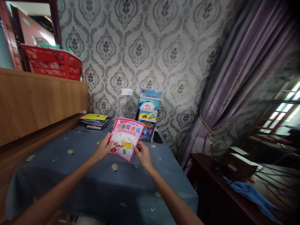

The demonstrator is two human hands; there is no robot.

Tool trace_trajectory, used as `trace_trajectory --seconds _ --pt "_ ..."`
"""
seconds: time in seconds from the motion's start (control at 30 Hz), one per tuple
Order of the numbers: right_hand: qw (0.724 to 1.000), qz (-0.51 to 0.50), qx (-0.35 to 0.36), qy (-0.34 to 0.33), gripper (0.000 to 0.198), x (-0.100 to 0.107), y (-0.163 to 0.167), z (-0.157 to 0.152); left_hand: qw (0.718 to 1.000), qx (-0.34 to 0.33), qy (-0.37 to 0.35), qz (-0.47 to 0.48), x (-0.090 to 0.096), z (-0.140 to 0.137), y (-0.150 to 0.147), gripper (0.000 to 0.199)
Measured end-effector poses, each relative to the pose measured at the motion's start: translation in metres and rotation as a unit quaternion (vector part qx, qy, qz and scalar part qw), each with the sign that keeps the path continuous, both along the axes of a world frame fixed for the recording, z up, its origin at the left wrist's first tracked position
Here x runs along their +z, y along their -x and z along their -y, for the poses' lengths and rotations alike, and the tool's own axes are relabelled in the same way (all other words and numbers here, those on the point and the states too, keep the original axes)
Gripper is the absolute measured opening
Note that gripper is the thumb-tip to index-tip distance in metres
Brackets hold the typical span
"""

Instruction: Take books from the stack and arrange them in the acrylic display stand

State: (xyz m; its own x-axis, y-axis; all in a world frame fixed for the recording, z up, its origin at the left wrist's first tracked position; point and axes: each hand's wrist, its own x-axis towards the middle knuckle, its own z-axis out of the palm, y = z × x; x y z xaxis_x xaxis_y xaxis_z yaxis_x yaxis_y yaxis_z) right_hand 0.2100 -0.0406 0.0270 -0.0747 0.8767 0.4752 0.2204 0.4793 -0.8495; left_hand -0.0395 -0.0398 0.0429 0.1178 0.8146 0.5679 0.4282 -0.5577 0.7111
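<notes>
A pink-bordered picture book (127, 132) with cartoon animals on its cover is held up, slightly tilted, above the table. My left hand (103, 147) grips its left edge, while my right hand (142, 154) pinches the lower right edge; both are closed on it. Just behind it, several upright books (150, 104) stand in a stepped row against the wall, the front one dark blue (148, 129). The held book covers part of that row's lower left. A stack of books (95, 122) with a yellow one on top lies at the table's back left.
A blue patterned cloth covers the table (89, 172). The dark phone-like slab (157, 137) lies right of the upright books. Left is a wooden cabinet (42, 103) bearing a red basket (52, 61). Boxes (239, 165), cables and blue fabric (252, 195) occupy the right-hand furniture, beside a purple curtain (225, 84).
</notes>
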Motion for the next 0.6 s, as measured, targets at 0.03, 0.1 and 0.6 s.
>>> trace_trajectory --seconds 0.03,0.1,0.6 --pt "1.000 -0.001 -0.011 -0.012 0.033 0.004 -0.001 0.002 1.000 0.003 -0.001 0.003 -0.001 -0.005 0.000 0.037" --pt "0.999 0.010 -0.029 -0.030 0.032 0.005 -0.003 0.004 1.000 0.012 -0.001 0.015 -0.008 -0.014 -0.001 0.046" --pt "0.998 0.059 -0.015 0.028 0.022 -0.010 -0.005 -0.005 0.996 -0.021 0.083 -0.003 -0.058 -0.041 0.008 0.056"
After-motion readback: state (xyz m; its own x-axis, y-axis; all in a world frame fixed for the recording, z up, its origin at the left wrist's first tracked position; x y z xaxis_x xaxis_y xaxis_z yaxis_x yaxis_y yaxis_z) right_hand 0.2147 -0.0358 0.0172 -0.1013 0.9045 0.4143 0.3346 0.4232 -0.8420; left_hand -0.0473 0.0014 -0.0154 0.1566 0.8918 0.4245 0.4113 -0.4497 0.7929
